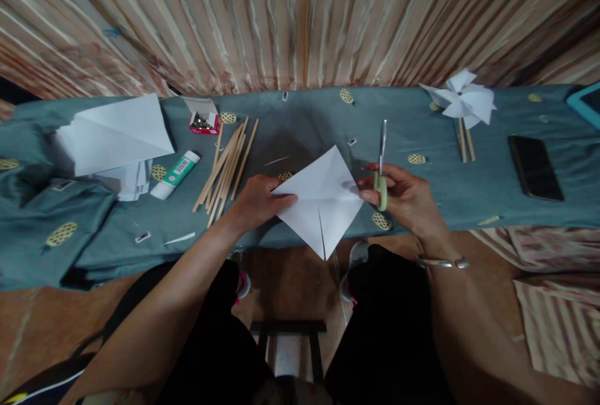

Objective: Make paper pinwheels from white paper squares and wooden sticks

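Note:
A white square of paper (323, 195) is held out like a diamond above the cloth's front edge, with fold creases and one slit running from the near corner toward its middle. My left hand (262, 200) pinches its left corner between thumb and fingers. My right hand (405, 195) is closed around the handles of scissors with pale green grips (383, 191), their blades pointing away from me. Fingertips of that same hand touch the paper's right corner. Several wooden sticks (227, 170) lie just left of my left hand.
On the blue-green cloth (309, 124) lie a stack of white paper (122, 133), a glue stick box (177, 174) and a red box of small metal pieces (204, 120). Rightward are paper pinwheels on sticks (462, 102), a black phone (535, 167) and a blue-edged device (585, 105). Behind hangs a striped curtain (281, 24).

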Available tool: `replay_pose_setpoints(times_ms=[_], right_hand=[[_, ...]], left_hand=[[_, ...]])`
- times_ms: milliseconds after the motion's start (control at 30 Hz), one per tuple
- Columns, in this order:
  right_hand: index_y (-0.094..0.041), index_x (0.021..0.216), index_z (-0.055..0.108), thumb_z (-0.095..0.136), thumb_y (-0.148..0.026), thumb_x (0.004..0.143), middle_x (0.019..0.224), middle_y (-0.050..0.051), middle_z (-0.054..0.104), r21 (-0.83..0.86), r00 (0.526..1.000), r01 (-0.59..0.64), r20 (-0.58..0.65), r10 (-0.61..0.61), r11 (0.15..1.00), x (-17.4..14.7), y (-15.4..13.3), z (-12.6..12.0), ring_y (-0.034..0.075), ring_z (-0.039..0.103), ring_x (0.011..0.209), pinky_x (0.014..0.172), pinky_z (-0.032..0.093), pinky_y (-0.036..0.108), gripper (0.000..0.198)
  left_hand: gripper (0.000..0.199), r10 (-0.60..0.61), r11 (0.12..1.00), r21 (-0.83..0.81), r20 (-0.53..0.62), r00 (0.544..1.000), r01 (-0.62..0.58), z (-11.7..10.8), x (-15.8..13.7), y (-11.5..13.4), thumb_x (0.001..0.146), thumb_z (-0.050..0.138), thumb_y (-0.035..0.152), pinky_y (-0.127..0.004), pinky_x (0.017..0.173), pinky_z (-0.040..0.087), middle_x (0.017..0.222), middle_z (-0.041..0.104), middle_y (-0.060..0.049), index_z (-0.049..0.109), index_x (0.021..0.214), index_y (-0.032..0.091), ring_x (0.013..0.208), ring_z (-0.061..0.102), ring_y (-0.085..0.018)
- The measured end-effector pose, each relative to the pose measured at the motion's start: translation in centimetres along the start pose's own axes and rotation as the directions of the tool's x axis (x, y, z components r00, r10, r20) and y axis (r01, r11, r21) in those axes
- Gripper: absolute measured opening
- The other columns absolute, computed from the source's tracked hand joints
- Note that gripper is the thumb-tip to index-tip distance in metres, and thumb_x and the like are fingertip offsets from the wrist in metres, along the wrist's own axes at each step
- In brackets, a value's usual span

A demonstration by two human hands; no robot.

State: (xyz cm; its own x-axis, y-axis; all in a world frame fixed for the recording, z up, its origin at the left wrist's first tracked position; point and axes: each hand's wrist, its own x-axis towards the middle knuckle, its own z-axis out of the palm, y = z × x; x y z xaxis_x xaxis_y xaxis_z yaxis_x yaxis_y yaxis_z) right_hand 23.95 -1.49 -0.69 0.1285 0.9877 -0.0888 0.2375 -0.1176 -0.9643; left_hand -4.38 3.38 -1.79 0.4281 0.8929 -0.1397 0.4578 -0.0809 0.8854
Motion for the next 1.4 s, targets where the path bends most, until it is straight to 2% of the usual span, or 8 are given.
replay_pose_setpoints(times_ms=[133, 300, 500, 700, 867, 967, 1167, 1400], right_hand=[[-0.020, 0.106, 0.072, 0.087, -0.039, 0.060, 0.073, -0.001, 0.073, -0.051, 0.999, 0.011, 0.053, -0.008, 0.999, 0.3, 0.3, 1.0, 0.016, 0.066, 0.068, 0.070, 0.054, 0.033, 0.052], [-0.019, 0.098, 0.072, 0.083, -0.037, 0.062, 0.063, -0.004, 0.064, -0.071, 0.998, -0.013, 0.055, 0.017, 0.997, 0.4, 0.0, 1.2, 0.013, 0.056, 0.059, 0.063, 0.047, 0.030, 0.042], [-0.023, 0.094, 0.070, 0.083, -0.039, 0.061, 0.069, -0.003, 0.065, 0.042, 0.990, 0.000, -0.139, 0.006, 0.999, 0.8, -0.1, 1.5, 0.013, 0.056, 0.063, 0.061, 0.047, 0.030, 0.040], [-0.023, 0.095, 0.068, 0.081, -0.036, 0.059, 0.065, -0.006, 0.063, 0.115, 0.970, 0.010, -0.243, 0.019, 0.993, 0.9, -0.4, 3.1, 0.012, 0.055, 0.060, 0.063, 0.047, 0.029, 0.041], [-0.023, 0.096, 0.068, 0.083, -0.037, 0.058, 0.071, -0.003, 0.070, 0.182, 0.981, -0.020, -0.187, 0.054, 0.983, -0.1, -1.2, 4.6, 0.013, 0.059, 0.064, 0.066, 0.050, 0.030, 0.043], [-0.024, 0.095, 0.068, 0.084, -0.039, 0.058, 0.073, -0.003, 0.071, 0.189, 0.984, -0.051, -0.159, 0.082, 0.981, -0.4, -1.4, 4.9, 0.015, 0.062, 0.066, 0.067, 0.051, 0.031, 0.044], [-0.023, 0.097, 0.067, 0.082, -0.052, 0.061, 0.069, -0.003, 0.069, 0.128, 0.993, -0.078, -0.082, 0.089, 0.989, -1.2, -1.2, 4.5, 0.015, 0.060, 0.063, 0.061, 0.049, 0.029, 0.048], [-0.021, 0.106, 0.070, 0.072, -0.057, 0.076, 0.082, 0.004, 0.075, -0.097, 0.958, -0.055, 0.274, 0.079, 0.994, -3.0, -1.5, 2.8, 0.020, 0.066, 0.072, 0.064, 0.050, 0.030, 0.047]], left_hand=[[0.027, 0.022, 0.999, -0.027, 0.044, 0.999, -0.021, 0.5, -0.1, -0.1, 0.070, 0.067, 0.039, -0.021, 0.049, 0.036, 0.056, 0.060, 0.001, 0.071, 0.065, 0.013, 0.056, 0.054, -0.014], [0.032, -0.062, 0.966, -0.255, -0.072, 0.995, 0.041, 0.0, 0.1, 0.7, 0.070, 0.074, 0.045, -0.025, 0.057, 0.046, 0.072, 0.072, -0.004, 0.076, 0.083, 0.016, 0.066, 0.064, -0.019], [0.070, -0.141, 0.641, -0.768, -0.118, 0.983, 0.000, 0.5, 0.0, 1.9, 0.076, 0.059, 0.072, -0.041, 0.092, 0.053, 0.125, 0.067, -0.016, 0.064, 0.122, 0.019, 0.115, 0.064, -0.029], [0.081, -0.065, 0.600, -0.799, -0.005, 0.998, 0.035, 5.0, 0.2, 1.4, 0.052, 0.087, 0.051, -0.049, 0.108, 0.043, 0.131, 0.063, -0.014, 0.060, 0.123, 0.023, 0.129, 0.054, -0.035], [0.056, -0.197, 0.540, -0.834, 0.006, 0.980, 0.114, 6.5, 0.2, 2.7, 0.067, 0.080, 0.045, -0.048, 0.102, 0.049, 0.126, 0.065, -0.014, 0.063, 0.113, 0.018, 0.121, 0.060, -0.033], [0.049, -0.252, 0.574, -0.818, -0.125, 0.960, 0.045, 6.6, 0.4, 2.9, 0.066, 0.079, 0.036, -0.044, 0.099, 0.051, 0.122, 0.068, -0.012, 0.063, 0.108, 0.018, 0.117, 0.062, -0.030], [0.029, -0.229, 0.835, -0.551, -0.347, 0.909, 0.000, 6.1, 1.5, 1.5, 0.066, 0.073, 0.037, -0.043, 0.086, 0.054, 0.094, 0.073, -0.010, 0.066, 0.087, 0.018, 0.094, 0.068, -0.028], [0.023, -0.111, 0.916, -0.385, -0.520, 0.847, -0.116, 2.6, 2.7, 1.6, 0.070, 0.072, 0.038, -0.042, 0.092, 0.053, 0.091, 0.074, -0.008, 0.068, 0.086, 0.022, 0.103, 0.067, -0.028]])
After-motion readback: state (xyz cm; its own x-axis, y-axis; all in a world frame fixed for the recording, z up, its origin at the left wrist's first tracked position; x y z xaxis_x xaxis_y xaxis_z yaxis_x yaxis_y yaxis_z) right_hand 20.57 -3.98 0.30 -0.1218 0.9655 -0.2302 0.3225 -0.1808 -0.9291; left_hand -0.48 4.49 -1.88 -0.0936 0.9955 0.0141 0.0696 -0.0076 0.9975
